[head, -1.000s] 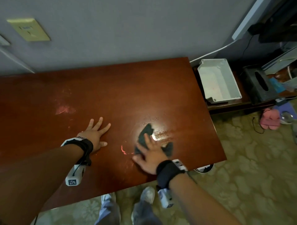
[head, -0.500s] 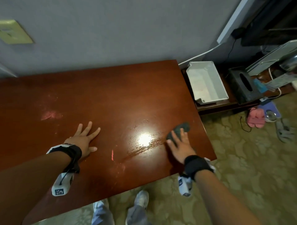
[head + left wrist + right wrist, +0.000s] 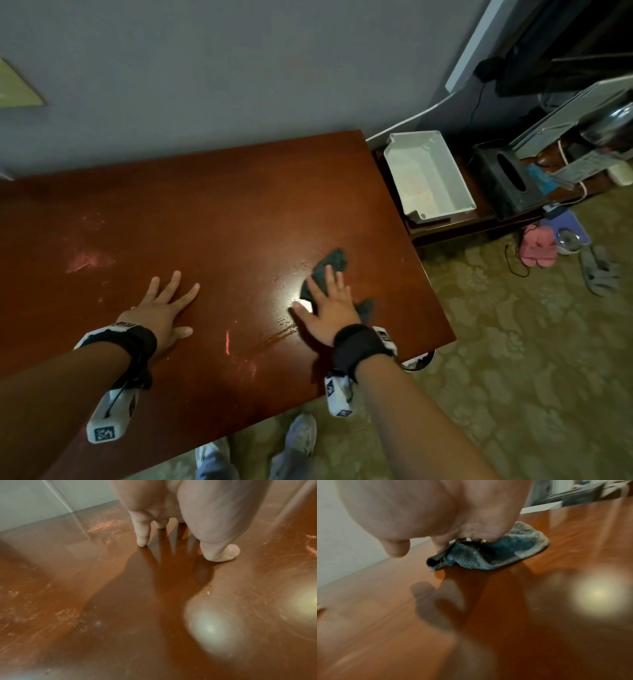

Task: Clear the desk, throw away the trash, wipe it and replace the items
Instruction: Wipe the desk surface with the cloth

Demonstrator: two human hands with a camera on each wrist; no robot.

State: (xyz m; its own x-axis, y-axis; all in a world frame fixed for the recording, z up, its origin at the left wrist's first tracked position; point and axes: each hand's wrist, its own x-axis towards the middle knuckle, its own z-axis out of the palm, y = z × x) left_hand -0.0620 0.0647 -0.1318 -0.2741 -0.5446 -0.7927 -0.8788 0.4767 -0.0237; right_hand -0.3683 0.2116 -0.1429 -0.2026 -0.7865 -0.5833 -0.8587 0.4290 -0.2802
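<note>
Blue-grey terry cloth (image 3: 329, 263) lies under my right hand (image 3: 330, 308), whose straight fingers press it flat on the reddish wooden desk (image 3: 222, 212), near its right end. My left hand (image 3: 161, 308) rests flat, fingers spread, well apart from the cloth. A white plastic bin (image 3: 428, 178) sits just beyond the desk.

one desk (image 3: 222, 212), one cloth (image 3: 330, 262), two hands (image 3: 161, 315) (image 3: 330, 308), one white bin (image 3: 428, 178), one black tissue box (image 3: 496, 185).
</note>
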